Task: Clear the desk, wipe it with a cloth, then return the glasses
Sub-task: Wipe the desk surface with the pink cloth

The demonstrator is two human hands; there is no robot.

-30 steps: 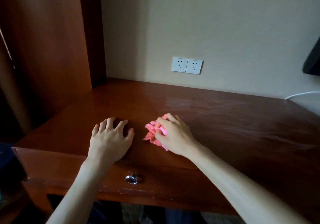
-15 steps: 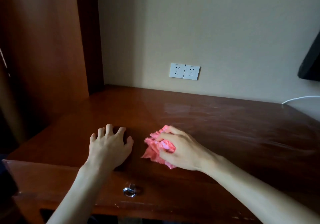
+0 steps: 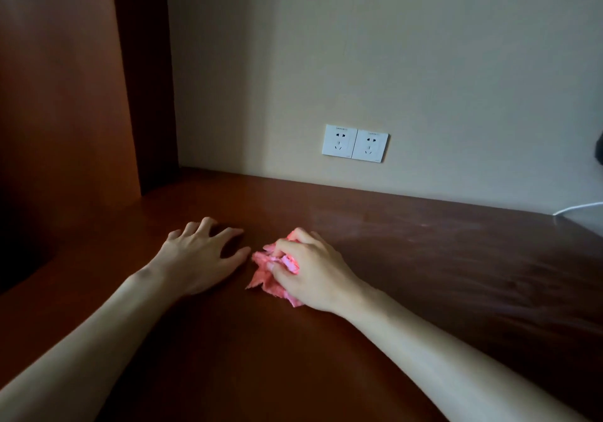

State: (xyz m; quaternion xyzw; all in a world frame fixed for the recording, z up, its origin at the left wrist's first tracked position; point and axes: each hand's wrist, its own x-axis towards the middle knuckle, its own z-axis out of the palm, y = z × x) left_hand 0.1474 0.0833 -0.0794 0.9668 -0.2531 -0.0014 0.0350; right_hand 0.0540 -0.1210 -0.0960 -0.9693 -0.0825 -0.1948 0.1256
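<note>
A crumpled pink cloth (image 3: pixel 268 274) lies bunched on the dark red-brown wooden desk (image 3: pixel 440 258), near the middle. My right hand (image 3: pixel 313 271) is closed on the cloth and presses it against the desk top. Just left of it, my left hand (image 3: pixel 199 258) rests palm down on the desk with its fingers spread and nothing in it. No glasses are in view.
A tall wooden cabinet side (image 3: pixel 65 79) rises at the left, with a dark gap beside it. A double white wall socket (image 3: pixel 355 143) sits above the desk's back edge. A white cable (image 3: pixel 577 207) and a dark object (image 3: pixel 599 146) are at the far right.
The view has tilted up and closer, so the desk's front edge and drawer handle are out of frame. My right hand with the cloth has shifted slightly on the desk; my left hand stays planted.
</note>
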